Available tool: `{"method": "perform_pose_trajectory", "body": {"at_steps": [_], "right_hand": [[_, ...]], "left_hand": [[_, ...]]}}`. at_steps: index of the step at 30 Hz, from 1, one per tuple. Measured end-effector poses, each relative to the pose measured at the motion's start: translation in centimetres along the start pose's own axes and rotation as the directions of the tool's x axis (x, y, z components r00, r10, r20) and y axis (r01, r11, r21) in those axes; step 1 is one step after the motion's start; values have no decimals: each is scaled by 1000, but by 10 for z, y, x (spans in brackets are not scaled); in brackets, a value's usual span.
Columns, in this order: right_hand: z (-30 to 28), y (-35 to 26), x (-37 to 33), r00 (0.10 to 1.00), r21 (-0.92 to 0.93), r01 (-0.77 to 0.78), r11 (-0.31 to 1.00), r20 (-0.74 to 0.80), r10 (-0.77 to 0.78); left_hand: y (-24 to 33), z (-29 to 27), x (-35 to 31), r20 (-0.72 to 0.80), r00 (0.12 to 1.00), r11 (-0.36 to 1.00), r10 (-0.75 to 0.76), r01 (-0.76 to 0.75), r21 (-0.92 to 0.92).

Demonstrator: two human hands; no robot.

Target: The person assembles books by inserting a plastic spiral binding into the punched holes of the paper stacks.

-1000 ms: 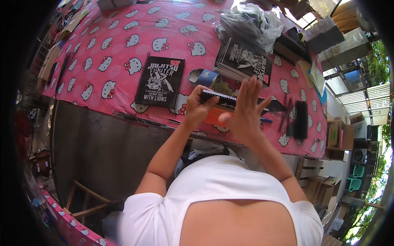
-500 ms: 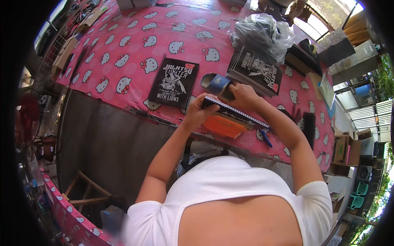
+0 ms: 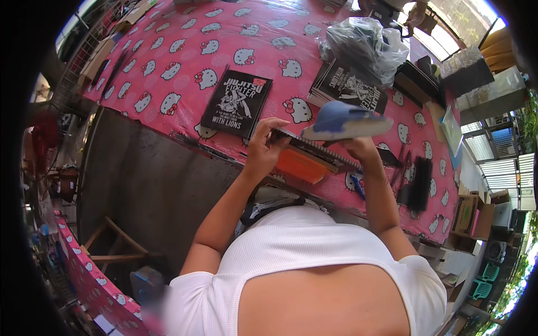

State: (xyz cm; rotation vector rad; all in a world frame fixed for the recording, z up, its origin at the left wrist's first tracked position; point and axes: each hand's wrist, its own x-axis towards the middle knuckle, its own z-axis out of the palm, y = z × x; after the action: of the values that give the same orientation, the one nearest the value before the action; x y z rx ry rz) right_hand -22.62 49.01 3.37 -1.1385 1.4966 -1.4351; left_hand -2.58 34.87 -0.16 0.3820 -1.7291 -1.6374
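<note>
Change over one second. The right hand (image 3: 358,150), earlier spread flat over the spiral-bound notebook (image 3: 314,151), now grips its right end and carries a blue-and-white pad (image 3: 343,121) raised above it; half a second ago that pad sat lower, close against the notebook's far edge. The left hand (image 3: 263,147) has shifted to the notebook's left end. The notebook now tilts, its orange underside (image 3: 300,166) more exposed over the tabletop (image 3: 168,61) edge.

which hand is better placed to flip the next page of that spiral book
Right, probably. The right hand already holds the blue cover lifted above the spiral book. The left hand is busy with its grip on the book's left end, steadying it over the pink table.
</note>
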Motion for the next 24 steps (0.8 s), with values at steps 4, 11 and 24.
{"method": "perform_pose_trajectory", "body": {"at_steps": [4,11,24], "right_hand": [[-29,46,24,1000,-564,9,825,17,1],[11,-8,31,990,-121,-51,991,121,66],[-17,53,-34,949,-827,65,558,-121,-290]], "left_hand": [[10,10,3,-39,999,979,-13,5,-205],[17,-10,-9,-169,970,984,-177,172,-42],[18,-7,33,165,986,961,13,33,-274]]}}
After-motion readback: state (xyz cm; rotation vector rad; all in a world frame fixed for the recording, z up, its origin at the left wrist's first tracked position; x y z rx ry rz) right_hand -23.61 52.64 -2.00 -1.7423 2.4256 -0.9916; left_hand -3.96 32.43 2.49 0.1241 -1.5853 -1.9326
